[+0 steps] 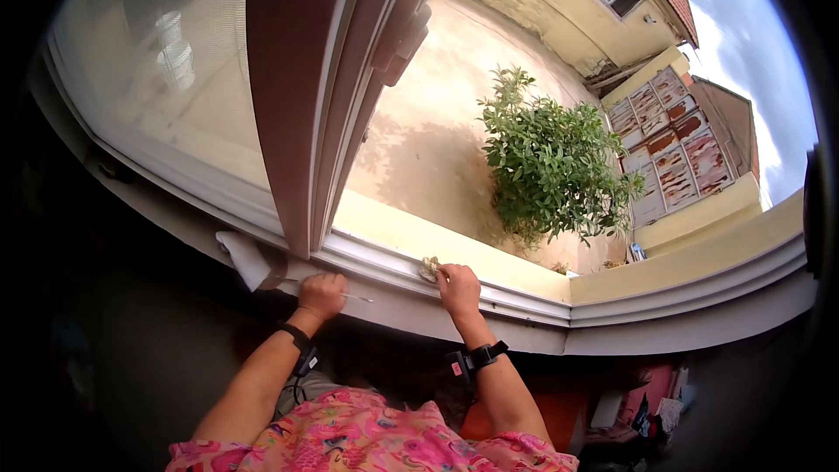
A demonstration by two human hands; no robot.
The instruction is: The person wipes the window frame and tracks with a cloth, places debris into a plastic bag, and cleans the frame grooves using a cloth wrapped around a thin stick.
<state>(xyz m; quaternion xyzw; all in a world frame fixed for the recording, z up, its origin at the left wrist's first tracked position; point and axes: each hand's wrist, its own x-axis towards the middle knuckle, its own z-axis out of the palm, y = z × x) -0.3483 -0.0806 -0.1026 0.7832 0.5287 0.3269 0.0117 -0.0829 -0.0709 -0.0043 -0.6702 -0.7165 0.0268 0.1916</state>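
My left hand (323, 295) is closed in a fist over the inner window sill. A thin white cotton swab (359, 298) sticks out of it to the right, and its other end shows faintly on the left. Further right, my right hand (460, 289) pinches a crumpled, dirty-looking tissue (429, 268) between thumb and fingers. That tissue is at the white sliding track (516, 297) of the open window. Dark specks lie along the track to the right of my right hand. Both wrists wear black bands.
A white folded paper or cloth (244, 260) lies on the sill at left. The brown window frame (293, 96) with its white latch (405, 31) stands upright left of the opening. A mesh screen (166, 61) is further left. Outside are a leafy bush (555, 162) and a rusty gate (673, 144).
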